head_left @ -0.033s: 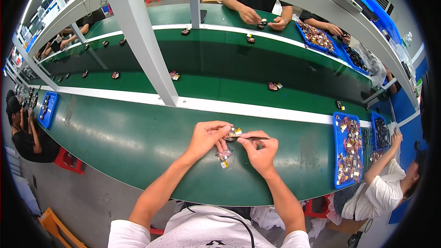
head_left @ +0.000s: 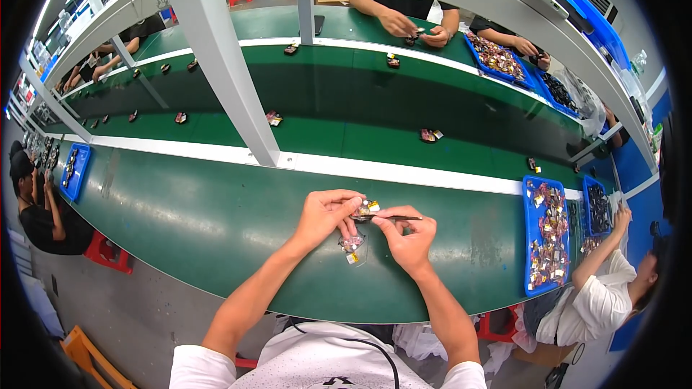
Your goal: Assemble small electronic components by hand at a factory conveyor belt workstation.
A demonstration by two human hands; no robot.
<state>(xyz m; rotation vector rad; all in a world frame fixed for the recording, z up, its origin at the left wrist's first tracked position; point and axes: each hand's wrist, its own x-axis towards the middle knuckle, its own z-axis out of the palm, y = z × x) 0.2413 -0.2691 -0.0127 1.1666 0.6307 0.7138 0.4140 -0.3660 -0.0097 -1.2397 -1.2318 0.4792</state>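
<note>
My left hand [head_left: 324, 216] pinches a small electronic part [head_left: 366, 208] with yellow and dark bits above the green bench [head_left: 202, 223]. My right hand [head_left: 407, 239] holds a thin dark tool like tweezers [head_left: 405, 217], its tip touching that part. Both hands meet near the bench's front middle. Just below them, between the wrists, a second small part in a clear wrapper [head_left: 352, 246] lies on the bench.
A blue tray [head_left: 532, 245] with several small parts sits to the right, where a person in white [head_left: 605, 295] works. A white frame post [head_left: 223, 72] rises ahead on the left. Small parts ride the green belt [head_left: 430, 135]. Other people sit across and at far left.
</note>
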